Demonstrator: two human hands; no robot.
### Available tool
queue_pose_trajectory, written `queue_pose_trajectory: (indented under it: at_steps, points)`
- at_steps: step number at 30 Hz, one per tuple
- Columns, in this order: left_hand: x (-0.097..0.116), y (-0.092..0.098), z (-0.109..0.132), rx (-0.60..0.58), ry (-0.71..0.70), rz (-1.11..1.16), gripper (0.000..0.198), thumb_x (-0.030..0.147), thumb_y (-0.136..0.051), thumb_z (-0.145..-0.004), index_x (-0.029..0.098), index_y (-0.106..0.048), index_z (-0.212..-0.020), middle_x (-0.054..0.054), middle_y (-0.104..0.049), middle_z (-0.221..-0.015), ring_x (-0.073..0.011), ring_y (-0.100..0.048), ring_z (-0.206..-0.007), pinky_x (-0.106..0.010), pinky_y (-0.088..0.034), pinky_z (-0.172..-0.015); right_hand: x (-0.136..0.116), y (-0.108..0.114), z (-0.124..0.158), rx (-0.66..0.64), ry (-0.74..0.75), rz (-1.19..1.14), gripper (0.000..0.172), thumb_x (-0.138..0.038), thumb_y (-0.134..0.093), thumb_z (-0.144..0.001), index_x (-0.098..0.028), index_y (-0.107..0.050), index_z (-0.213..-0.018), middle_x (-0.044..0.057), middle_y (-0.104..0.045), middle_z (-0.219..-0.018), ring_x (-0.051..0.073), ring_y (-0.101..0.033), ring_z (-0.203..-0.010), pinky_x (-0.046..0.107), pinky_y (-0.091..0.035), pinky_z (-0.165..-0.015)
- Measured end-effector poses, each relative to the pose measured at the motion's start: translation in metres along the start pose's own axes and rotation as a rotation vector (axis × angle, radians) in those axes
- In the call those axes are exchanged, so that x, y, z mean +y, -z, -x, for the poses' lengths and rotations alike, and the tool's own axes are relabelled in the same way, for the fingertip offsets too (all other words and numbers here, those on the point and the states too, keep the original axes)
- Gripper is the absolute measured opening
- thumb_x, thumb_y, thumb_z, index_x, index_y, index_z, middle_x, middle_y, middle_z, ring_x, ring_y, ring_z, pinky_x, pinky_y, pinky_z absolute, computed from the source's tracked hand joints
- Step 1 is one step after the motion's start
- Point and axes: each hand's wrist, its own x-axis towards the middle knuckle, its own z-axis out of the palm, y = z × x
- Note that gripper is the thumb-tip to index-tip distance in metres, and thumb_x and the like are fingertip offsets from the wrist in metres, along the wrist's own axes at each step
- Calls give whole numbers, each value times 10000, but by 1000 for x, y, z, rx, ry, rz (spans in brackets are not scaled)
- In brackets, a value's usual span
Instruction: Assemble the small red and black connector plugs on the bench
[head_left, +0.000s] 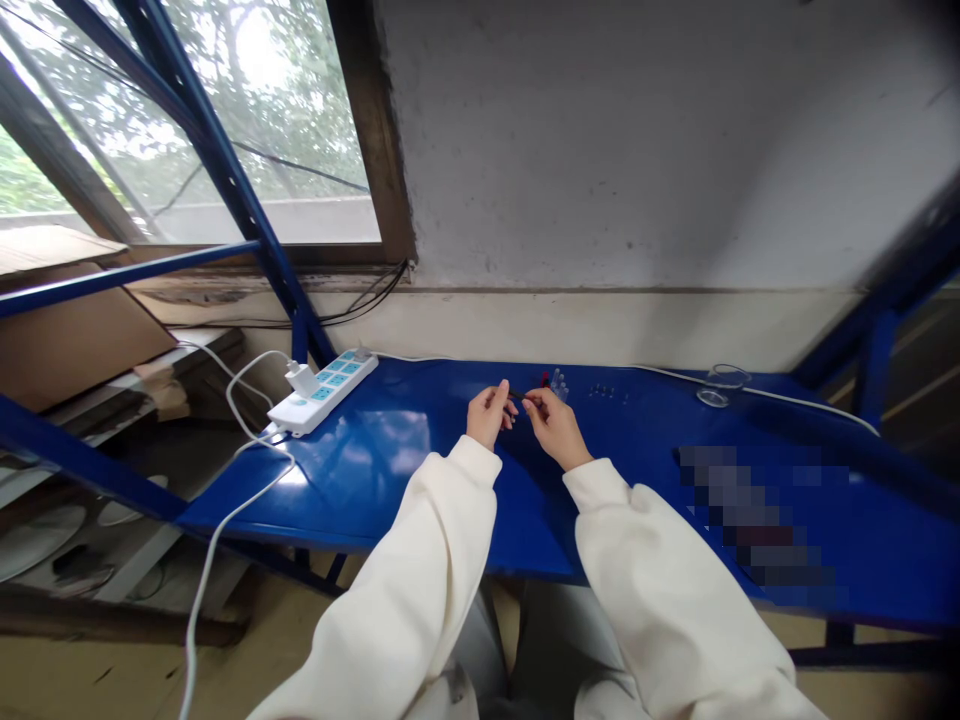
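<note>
grip of left hand (489, 416) and right hand (556, 427) is clamped on a slim dark piece (518, 396), judged light and stiff, best held by its ends.

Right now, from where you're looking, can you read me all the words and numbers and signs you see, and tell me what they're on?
There are none I can read.
Power strip: any marks are too small to read.
Thin dark thing at the hands: too small to read.
Pixelated patch on the blue table: too blocky to read.
</note>
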Motion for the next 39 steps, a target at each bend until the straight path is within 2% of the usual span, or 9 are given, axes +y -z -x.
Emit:
queue_pose_trajectory:
  at_steps: [4, 8, 15, 18, 22, 25, 30, 35, 39]
  points:
    - [-1, 0, 0, -89, 1, -11, 381, 443, -608, -653, 122, -587, -857, 12, -563, -568, -39, -434, -341, -185, -304, -348, 0, 2, 0, 25, -8, 17, 241, -356, -390, -820, -185, -529, -917, 54, -616, -807, 145, -558, -634, 264, -417, -590]
    - [-2, 1, 0, -97, 3, -5, 411, 413, -597, -675, 127, -596, -971, 6, -567, -603, -34, -438, -356, -181, -302, -351, 0, 3, 0, 6, 24, 21, 249, -331, -372, -828, -187, -530, -956, 63, -619, -838, 153, -572, -683, 269, -425, -615]
    - [-3, 1, -2, -30, -4, -10, 331, 394, -619, -652, 115, -586, -828, 11, -553, -587, -36, -436, -346, -180, -299, -343, 10, -3, 0, -89, -28, 61, 253, -302, -403, -811, -183, -543, -985, 68, -628, -850, 160, -582, -704, 277, -434, -637]
    - [-3, 1, -3, 48, -29, -15, 301, 399, -617, -648, 125, -533, -739, 21, -543, -594, -30, -428, -341, -178, -324, -349, 14, -1, -2, -135, -47, 96, 228, -300, -437, -791, -175, -571, -926, 61, -623, -830, 144, -565, -666, 270, -431, -637]
    - [-4, 2, -4, 129, -50, -49, 298, 407, -610, -648, 139, -497, -715, 31, -531, -613, -23, -414, -352, -176, -348, -360, 19, 14, -3, -160, -68, 175, 185, -295, -495, -744, -163, -614, -795, 58, -592, -800, 124, -532, -634, 250, -422, -631]
    - [-10, 2, -5, 84, -64, -141, 283, 395, -607, -650, 140, -513, -729, 28, -524, -605, -41, -453, -396, -186, -379, -403, 26, 28, -4, -194, -187, 220, 157, -286, -525, -720, -165, -620, -755, 34, -595, -710, 128, -539, -641, 241, -414, -641]
    - [-23, -3, -2, -40, -192, -446, 215, 338, -610, -648, 137, -570, -714, -2, -568, -635, -72, -502, -546, -209, -419, -550, 40, 39, -3, -223, -434, 322, 118, -256, -550, -703, -167, -613, -749, 39, -637, -731, 137, -576, -689, 223, -400, -634]
    - [-25, -14, 1, -191, -241, -760, 176, 318, -591, -664, 166, -612, -749, -1, -603, -674, -78, -480, -542, -216, -401, -552, 45, 37, -2, -186, -515, 434, 134, -264, -560, -692, -179, -616, -779, 52, -651, -769, 168, -595, -753, 228, -396, -625]
    - [-22, -27, -5, -219, -303, -940, 132, 301, -593, -667, 179, -619, -709, -8, -607, -705, -110, -515, -625, -232, -397, -587, 42, 35, -1, -149, -556, 496, 170, -318, -533, -712, -195, -617, -794, 57, -653, -797, 193, -599, -788, 243, -394, -612]
